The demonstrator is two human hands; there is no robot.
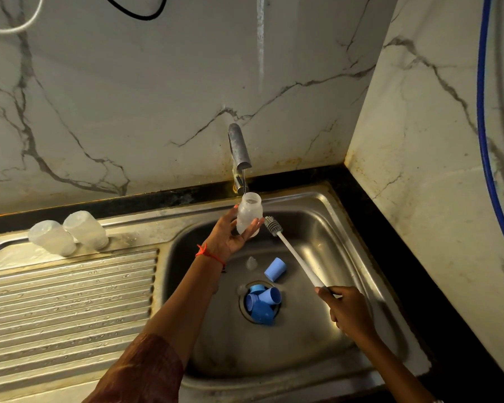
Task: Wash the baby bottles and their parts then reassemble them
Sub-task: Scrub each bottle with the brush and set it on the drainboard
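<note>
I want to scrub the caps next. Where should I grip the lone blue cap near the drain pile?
Pinch the blue cap across its round side wall, coming from above. It lies on its side on the sink floor, apart from the nipple and the drain pile, both flanks free.

Three bottles (249, 216) (51, 238) (85, 229), one brush (274, 225), at least three blue caps (275, 269) (269, 296) (262, 314).

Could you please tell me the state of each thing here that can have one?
Tap: running.
Held bottle: upright, uncapped, under the tap.
Brush: outside the held bottle, head beside it.
Left hand: grips the held bottle.
Right hand: grips the brush.
Left drainboard bottle: mouth down.
Right drainboard bottle: mouth down.
Blue cap: on its side in the sink.
Blue parts: piled over the drain.
</note>
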